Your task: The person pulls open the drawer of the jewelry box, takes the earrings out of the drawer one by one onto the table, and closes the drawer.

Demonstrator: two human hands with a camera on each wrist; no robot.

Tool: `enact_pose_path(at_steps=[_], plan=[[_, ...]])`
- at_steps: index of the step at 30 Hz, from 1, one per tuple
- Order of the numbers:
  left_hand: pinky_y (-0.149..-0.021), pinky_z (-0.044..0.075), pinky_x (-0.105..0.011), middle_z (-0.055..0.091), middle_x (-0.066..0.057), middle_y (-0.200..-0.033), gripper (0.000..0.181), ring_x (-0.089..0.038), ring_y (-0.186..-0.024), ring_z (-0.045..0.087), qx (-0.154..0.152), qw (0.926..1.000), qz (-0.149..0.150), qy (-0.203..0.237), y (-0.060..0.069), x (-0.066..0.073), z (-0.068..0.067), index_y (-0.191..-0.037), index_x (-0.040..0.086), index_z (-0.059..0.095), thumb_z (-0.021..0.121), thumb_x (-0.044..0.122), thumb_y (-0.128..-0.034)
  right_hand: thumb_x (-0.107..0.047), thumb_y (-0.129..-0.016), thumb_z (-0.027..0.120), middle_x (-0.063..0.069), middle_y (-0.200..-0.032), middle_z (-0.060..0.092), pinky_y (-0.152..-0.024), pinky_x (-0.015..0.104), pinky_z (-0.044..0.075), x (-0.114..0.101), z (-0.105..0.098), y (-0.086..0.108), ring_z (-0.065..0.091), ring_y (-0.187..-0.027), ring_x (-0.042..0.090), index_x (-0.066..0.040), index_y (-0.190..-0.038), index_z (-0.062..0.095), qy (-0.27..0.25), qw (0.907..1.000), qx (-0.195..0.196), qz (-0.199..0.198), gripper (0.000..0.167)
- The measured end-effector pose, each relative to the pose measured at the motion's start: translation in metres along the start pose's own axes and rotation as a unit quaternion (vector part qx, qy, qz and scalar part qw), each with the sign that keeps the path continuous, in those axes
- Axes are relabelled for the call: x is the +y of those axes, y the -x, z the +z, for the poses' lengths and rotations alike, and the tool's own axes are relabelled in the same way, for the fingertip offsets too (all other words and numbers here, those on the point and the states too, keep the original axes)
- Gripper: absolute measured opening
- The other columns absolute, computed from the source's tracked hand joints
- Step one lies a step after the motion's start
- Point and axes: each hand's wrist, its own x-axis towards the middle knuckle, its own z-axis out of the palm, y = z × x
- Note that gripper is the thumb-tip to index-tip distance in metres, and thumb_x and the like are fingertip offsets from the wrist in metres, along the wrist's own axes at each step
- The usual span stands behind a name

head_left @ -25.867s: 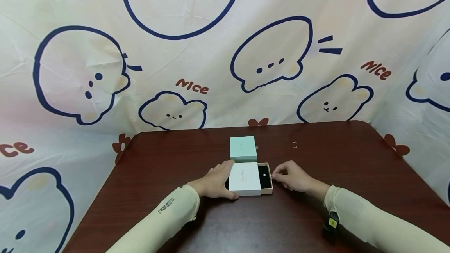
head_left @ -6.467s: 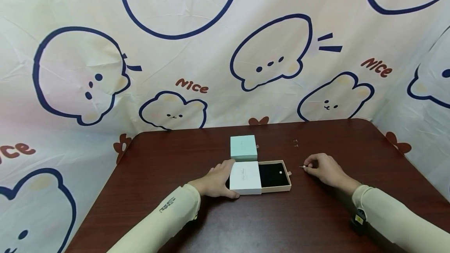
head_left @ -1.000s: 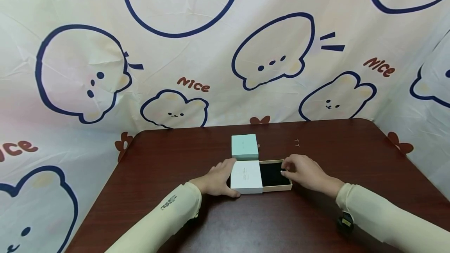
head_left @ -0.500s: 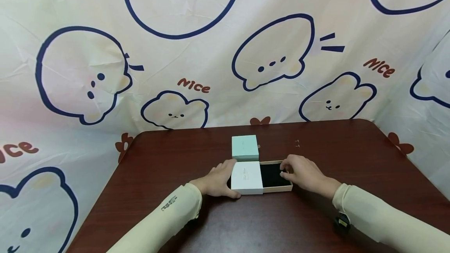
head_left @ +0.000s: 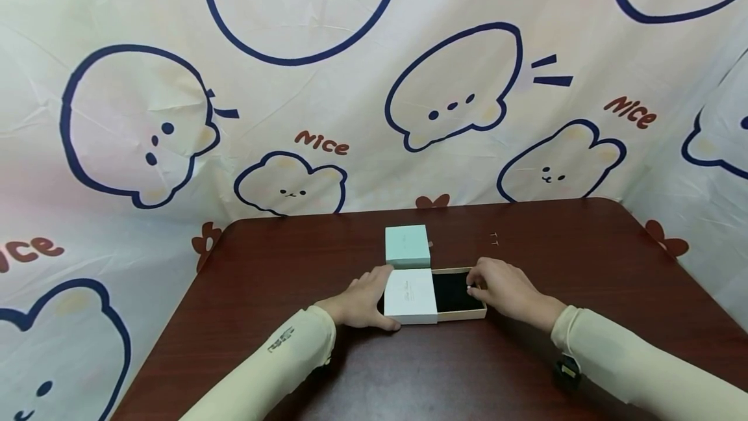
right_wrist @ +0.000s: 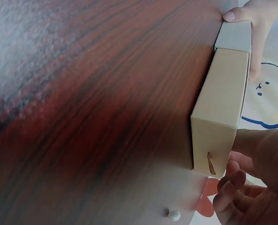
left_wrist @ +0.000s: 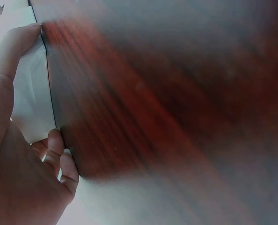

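Observation:
My left hand (head_left: pixel 365 299) grips the left end of a white box sleeve (head_left: pixel 410 295), thumb at the near side and fingers at the far side. Out of the sleeve's right end reaches a pale tan drawer (right_wrist: pixel 218 89) with a black lining (head_left: pixel 456 292). At the drawer's right end is my right hand (head_left: pixel 507 289), thumb and index finger pinching a small pearl stud earring (head_left: pixel 469 287) over the lining. The right wrist view shows another pearl stud (right_wrist: pixel 174 215) on the table past the drawer; in the head view I cannot make it out.
A closed mint-green box (head_left: pixel 407 245) stands just behind the white one. Two tiny T-shaped pieces (head_left: pixel 494 238) lie farther back on the right of the dark wooden table (head_left: pixel 304 252). A printed curtain (head_left: pixel 362 102) hangs behind the table.
Since the oldest frame the drawer has slid farther right. My right hand has come back from beside it, where it held a pearl stud, to the drawer. Over the last second hardly anything moves.

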Motion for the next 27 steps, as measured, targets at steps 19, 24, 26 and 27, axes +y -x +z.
enact_pose_path(at_steps=[19, 24, 26, 27], plan=[[-0.116, 0.028, -0.056, 0.026, -0.013, -0.164, 0.113, -0.032, -0.148, 0.031, 0.002, 1.0000, 0.000, -0.010, -0.0007, 0.0006, -0.0010, -0.161, 0.009, 0.014, 0.081, 0.049, -0.0801, -0.015, -0.088, 0.078, -0.006, -0.084, 0.062, -0.059, 0.027, 0.046, 0.0013, 0.0006, -0.0022, 0.054, -0.072, 0.005, -0.013, -0.089, 0.076, 0.020, 0.9997, 0.008, -0.013, 0.003], [-0.117, 0.028, -0.057, 0.025, -0.013, -0.164, 0.113, -0.033, -0.149, 0.030, 0.002, 1.0000, 0.000, -0.007, -0.0005, 0.0006, 0.0002, -0.161, 0.008, 0.014, 0.081, 0.049, -0.0801, -0.013, -0.088, 0.077, -0.007, -0.083, 0.061, -0.059, 0.028, 0.046, 0.0014, 0.0003, -0.0019, 0.054, -0.071, 0.005, -0.017, -0.084, 0.074, 0.024, 0.9995, 0.012, -0.015, 0.006], [-0.118, 0.027, -0.057, 0.025, -0.013, -0.165, 0.112, -0.033, -0.149, 0.029, 0.001, 1.0000, 0.000, -0.005, -0.0002, 0.0006, 0.0004, -0.161, 0.008, 0.014, 0.081, 0.049, -0.0803, -0.013, -0.088, 0.077, -0.007, -0.082, 0.060, -0.059, 0.028, 0.046, 0.0014, 0.0005, -0.0018, 0.054, -0.071, 0.005, -0.019, -0.084, 0.074, 0.025, 0.9995, 0.013, -0.015, 0.008], [-0.118, 0.027, -0.057, 0.025, -0.013, -0.165, 0.112, -0.033, -0.149, 0.029, 0.002, 1.0000, 0.000, -0.004, -0.0001, 0.0007, 0.0003, -0.161, 0.008, 0.014, 0.081, 0.048, -0.0803, -0.012, -0.088, 0.077, -0.007, -0.082, 0.060, -0.059, 0.028, 0.046, 0.0014, 0.0007, -0.0017, 0.053, -0.071, 0.005, -0.019, -0.083, 0.074, 0.025, 0.9995, 0.013, -0.016, 0.009]])
